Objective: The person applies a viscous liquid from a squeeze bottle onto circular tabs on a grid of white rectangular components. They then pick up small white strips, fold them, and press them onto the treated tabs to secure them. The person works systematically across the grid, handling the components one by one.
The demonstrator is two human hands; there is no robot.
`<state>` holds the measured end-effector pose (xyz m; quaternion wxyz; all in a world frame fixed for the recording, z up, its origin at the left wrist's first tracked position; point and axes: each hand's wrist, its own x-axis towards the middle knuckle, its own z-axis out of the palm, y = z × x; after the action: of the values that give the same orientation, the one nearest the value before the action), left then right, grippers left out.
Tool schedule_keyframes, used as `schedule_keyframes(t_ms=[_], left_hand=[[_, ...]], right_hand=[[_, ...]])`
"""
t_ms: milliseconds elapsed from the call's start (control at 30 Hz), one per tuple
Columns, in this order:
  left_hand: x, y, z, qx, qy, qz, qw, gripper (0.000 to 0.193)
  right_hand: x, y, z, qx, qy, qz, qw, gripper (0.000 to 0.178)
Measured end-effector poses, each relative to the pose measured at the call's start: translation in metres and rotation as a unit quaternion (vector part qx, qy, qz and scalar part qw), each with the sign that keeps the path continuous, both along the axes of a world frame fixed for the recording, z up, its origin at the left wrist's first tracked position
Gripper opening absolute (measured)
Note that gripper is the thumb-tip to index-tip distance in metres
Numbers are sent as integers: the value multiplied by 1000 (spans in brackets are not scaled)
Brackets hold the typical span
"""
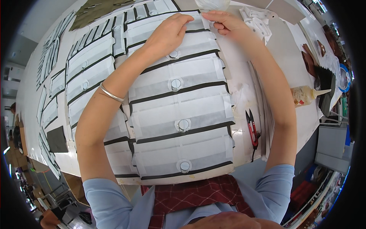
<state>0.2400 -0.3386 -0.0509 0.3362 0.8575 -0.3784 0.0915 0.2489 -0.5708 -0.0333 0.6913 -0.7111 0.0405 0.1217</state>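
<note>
Flat white-backed panels with black edges lie overlapped in a column; one large panel [183,110] has a round metal disc [183,124] near its lower edge. At the far end of this column, my left hand [170,32] rests over the top panel [145,30], fingers curled together. My right hand [225,23] is at that panel's right end, thumb and forefinger pinched beside a narrow pale strip [204,20]. Whatever either hand's fingertips hold is too small to make out. A second column of similar panels [89,63] lies to the left.
Red-handled thread snips [252,131] lie right of the panels. Beyond my right forearm stands a nozzled glue bottle [304,95] near a dark brush [325,86]. White dotted cloth [259,23] lies at the far right, olive material [95,13] at the far left, a dark square piece [57,139] nearer.
</note>
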Motion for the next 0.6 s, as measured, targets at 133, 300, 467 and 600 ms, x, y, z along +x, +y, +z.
schedule_keyframes(t_ms=[133, 300, 467, 600], left_hand=[[-4, -2, -3, 60, -56, -23, 996, 33], [-8, -7, 0, 103, -84, -37, 990, 44], [-9, -11, 0, 139, -100, -36, 985, 52], [-8, -15, -1, 169, -127, -33, 977, 58]], right_hand=[[7, 6, -14, -5, 9, -14, 1000, 26], [13, 2, -25, 15, 1, -22, 1000, 22], [19, 1, -31, 18, 4, -25, 1000, 22], [17, 3, -33, 18, -2, -35, 999, 22]])
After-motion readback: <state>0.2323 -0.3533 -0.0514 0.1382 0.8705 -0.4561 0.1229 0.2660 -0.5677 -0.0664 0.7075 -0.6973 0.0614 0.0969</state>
